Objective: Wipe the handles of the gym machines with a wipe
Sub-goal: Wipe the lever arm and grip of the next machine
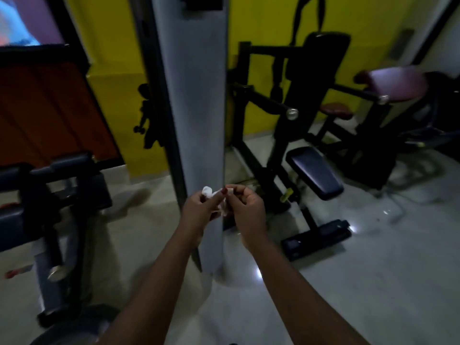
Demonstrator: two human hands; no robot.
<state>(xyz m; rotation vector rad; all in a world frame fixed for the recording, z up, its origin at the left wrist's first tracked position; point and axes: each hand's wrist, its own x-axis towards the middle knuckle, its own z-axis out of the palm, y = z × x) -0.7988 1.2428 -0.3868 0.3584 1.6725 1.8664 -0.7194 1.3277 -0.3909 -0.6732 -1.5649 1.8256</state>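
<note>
Currently, item one: your left hand (199, 207), fingers curled round a crumpled white wipe (208, 191). Item two: your right hand (247, 207), thumb and forefinger pinching the same wipe's other end. Both hands meet at mid-view with the wipe bunched between them, directly in front of a grey upright column (199, 108) that runs toward 12 o'clock. Item three: a black machine (321, 70) at 2 o'clock from your hands, with a dark seat pad (314, 171) and a black handle (268, 100) ending in a chrome cap; the wipe is well apart from it. Item four: a second machine (49, 207) at 9 o'clock, with dark padded rollers (67, 161). Item five: yellow wall (112, 83) behind, pale glossy floor (373, 282) beneath.
</note>
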